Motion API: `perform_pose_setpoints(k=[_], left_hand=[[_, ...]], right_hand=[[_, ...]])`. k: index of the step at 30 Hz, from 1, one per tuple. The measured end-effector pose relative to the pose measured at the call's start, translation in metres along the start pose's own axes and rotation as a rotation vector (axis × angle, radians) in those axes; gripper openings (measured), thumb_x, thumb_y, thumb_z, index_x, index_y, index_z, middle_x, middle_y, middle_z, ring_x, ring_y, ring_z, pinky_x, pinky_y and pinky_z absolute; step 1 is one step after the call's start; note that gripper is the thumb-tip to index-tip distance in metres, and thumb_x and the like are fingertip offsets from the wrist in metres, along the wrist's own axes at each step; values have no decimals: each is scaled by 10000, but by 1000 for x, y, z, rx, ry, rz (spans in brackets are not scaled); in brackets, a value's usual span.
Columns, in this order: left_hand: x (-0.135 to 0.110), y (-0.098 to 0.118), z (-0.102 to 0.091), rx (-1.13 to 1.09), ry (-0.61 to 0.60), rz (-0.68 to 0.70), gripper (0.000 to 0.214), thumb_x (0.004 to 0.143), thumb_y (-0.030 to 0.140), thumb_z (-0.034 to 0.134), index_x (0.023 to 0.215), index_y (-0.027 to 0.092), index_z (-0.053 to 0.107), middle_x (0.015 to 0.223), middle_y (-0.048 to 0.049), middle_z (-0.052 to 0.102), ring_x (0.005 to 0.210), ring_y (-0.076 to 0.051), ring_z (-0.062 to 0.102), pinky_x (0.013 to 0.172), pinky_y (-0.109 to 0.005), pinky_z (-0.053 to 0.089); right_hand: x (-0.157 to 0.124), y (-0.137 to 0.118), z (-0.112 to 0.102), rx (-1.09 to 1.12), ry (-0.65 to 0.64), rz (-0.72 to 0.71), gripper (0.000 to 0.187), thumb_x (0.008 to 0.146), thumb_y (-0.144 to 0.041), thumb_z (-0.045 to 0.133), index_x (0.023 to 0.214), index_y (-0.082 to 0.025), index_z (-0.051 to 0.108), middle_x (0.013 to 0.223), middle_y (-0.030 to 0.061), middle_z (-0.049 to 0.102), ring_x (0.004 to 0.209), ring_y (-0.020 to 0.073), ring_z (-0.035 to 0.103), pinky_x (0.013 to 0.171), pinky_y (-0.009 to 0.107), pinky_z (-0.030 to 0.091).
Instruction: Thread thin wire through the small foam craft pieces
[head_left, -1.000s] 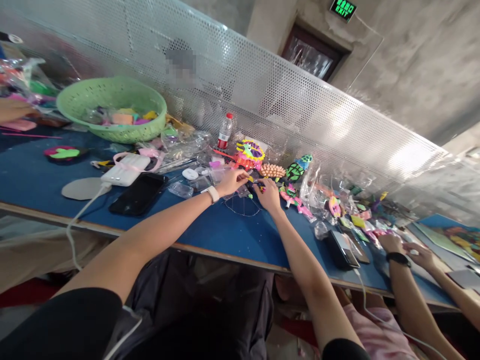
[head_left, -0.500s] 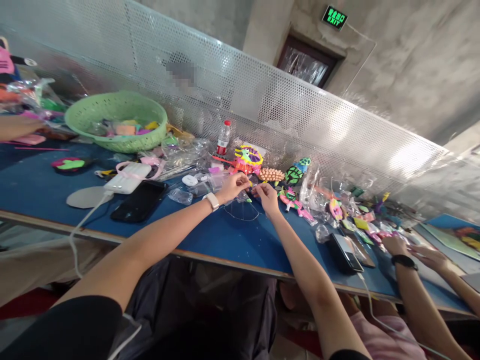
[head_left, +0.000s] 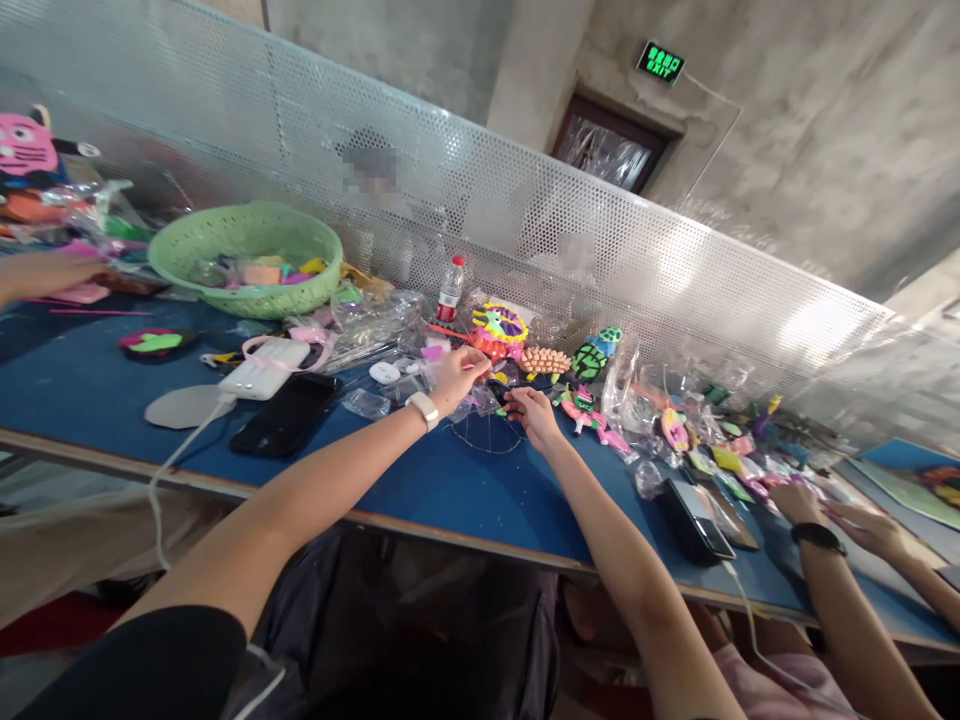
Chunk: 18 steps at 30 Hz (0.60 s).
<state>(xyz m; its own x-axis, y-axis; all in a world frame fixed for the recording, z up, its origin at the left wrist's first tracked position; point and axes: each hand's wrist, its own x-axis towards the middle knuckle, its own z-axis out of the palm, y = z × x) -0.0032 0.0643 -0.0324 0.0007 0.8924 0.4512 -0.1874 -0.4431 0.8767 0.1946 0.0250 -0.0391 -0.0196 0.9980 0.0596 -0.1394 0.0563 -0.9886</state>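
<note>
My left hand, with a watch at the wrist, is closed in a pinch; what sits between its fingertips is too small to make out. Close beside it, my right hand is also pinched, near a small dark piece between the hands. A thin looped strand hangs or lies below them. Just behind are colourful clay-like figures: a yellow-and-purple frilled one, a tan spiky one and a green-and-black turtle. A pink-and-green figure lies right of my right hand.
A green basket of colourful pieces, a bottle, a power bank with a cable and a black phone stand leftward. Another phone lies right. Co-workers' hands appear at both sides. A perforated metal partition backs the table.
The view has tilted slightly, so everything sits a little lower. My hands stay close together, and a dark piece now shows more plainly between them.
</note>
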Motion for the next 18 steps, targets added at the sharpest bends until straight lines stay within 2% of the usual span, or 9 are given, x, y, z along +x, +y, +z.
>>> perform_pose_setpoints(k=[6,13,18], left_hand=[[0,1,-5,184,-196,128,326,974,467,830,872,200,673,882,-58,792,753,-196,790,787,-375,671],[-6,-2,0,220,-379,122,210,948,364,845,947,200,715,911,-53,814,769,-185,784,725,-320,654],[-10,-1,2,259,-454,92,143,973,301,823,974,193,729,869,-40,811,749,-194,797,720,-325,653]], right_hand=[[2,-3,-3,-20,38,-46,458,616,-535,942,819,-225,672,835,28,794,633,145,707,539,253,551],[-2,-4,0,-130,18,-143,553,630,-659,966,835,-230,684,784,10,760,631,165,699,524,268,537],[-7,-6,4,-200,-33,-206,562,640,-715,953,825,-236,721,728,-9,732,627,163,678,542,275,544]])
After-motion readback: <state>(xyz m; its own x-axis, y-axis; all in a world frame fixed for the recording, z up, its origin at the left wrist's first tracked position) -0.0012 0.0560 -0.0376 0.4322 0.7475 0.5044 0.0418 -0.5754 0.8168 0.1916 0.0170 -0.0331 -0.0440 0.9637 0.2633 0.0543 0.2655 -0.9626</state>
